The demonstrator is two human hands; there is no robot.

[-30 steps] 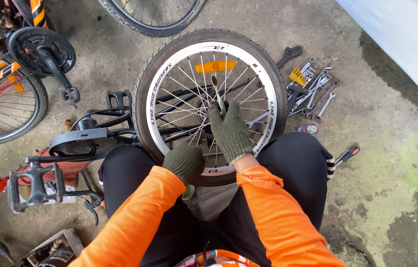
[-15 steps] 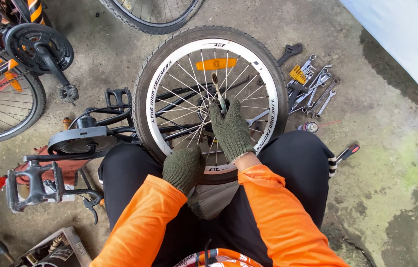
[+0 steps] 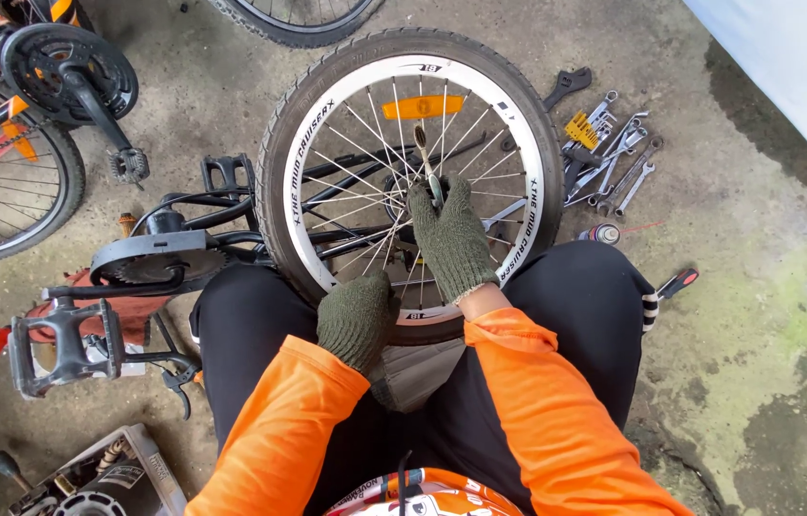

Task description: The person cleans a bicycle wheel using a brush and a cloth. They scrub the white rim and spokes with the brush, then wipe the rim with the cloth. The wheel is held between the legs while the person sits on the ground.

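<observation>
Gloved and closed, the right hand (image 3: 451,239) pinches a slim metal tool (image 3: 425,161) by its lower end, its tip reaching among the spokes near the hub at the centre of the frame. Lower down, the left hand (image 3: 356,320), also in a green knit glove, is clenched over the tyre at the bottom of the bicycle wheel (image 3: 410,177), bracing it against the person's lap.

From the head view, the wheel lies nearly flat across the knees in the upper middle of the frame, white rim inside a black tyre, an orange reflector (image 3: 422,106) on the far spokes. Judging by its build, it is stiff and moderately light; the thin spokes would bend under a careless squeeze, so tyre and rim look like the sound places to take hold, while the rubber gives the glove good purchase.

A scatter of wrenches (image 3: 614,158) rests on the concrete floor (image 3: 766,315) at upper right. A black crankset with pedals (image 3: 150,253) lies at left, beside another bicycle (image 3: 2,143) in the upper left corner.
</observation>
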